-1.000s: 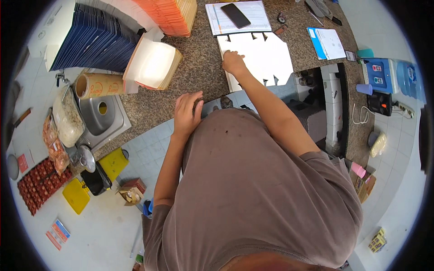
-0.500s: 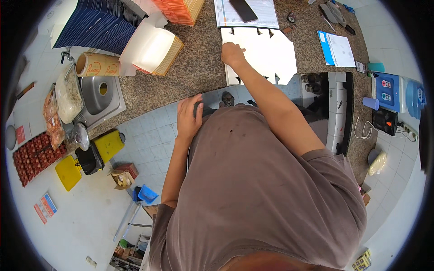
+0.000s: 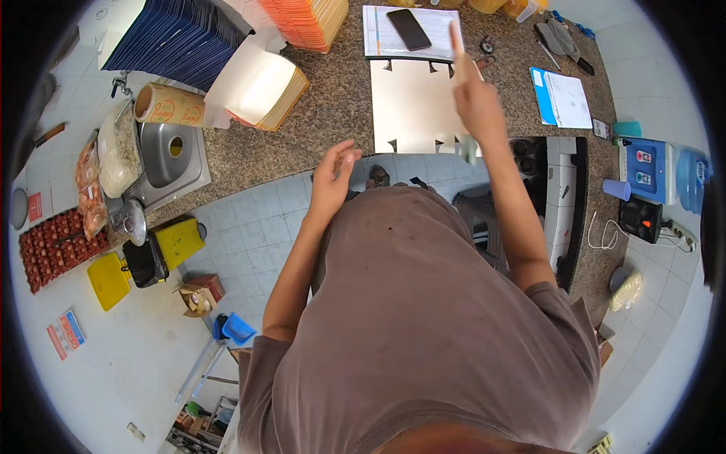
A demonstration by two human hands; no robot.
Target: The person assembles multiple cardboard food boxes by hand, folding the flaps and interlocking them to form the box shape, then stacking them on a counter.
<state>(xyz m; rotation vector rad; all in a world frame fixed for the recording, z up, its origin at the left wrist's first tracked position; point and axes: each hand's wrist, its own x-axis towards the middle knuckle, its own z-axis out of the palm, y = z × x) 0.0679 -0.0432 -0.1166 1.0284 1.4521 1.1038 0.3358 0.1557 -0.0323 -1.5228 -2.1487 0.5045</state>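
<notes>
Head view, looking down over your chest at the granite bench [image 3: 249,159]. Your right hand [image 3: 475,102] is raised above the flat white die-cut cardboard sheet [image 3: 414,106], index finger pointing up and away, the other fingers curled; something small and pale shows at the heel of the hand, but you cannot tell from here what it is or whether it is pinched. Your left hand [image 3: 330,178] hangs at the bench edge, fingers loosely spread, holding nothing.

The sheet lies flat near the front edge of the bench, notched tabs along its far and near sides. Just beyond it sits a printed paper pad [image 3: 412,34] with a dark phone [image 3: 409,29] on top.

Risks as they look now:
- Neither hand rests on the sheet. Its near edge is close to the bench lip, so a brush from your forearm or shirt could slide it off to the tiled floor.
- The phone is right behind the sheet. A push on the sheet away from you would likely shove pad and phone.
- A stack of orange-edged flat sheets [image 3: 257,91] with a white top lies tilted to your left, next to the sink [image 3: 170,155]. A sweep of your left arm could tip it toward the basin.
- A paper with a blue edge [image 3: 561,98] lies loose at your right, within reach of your elbow.
</notes>
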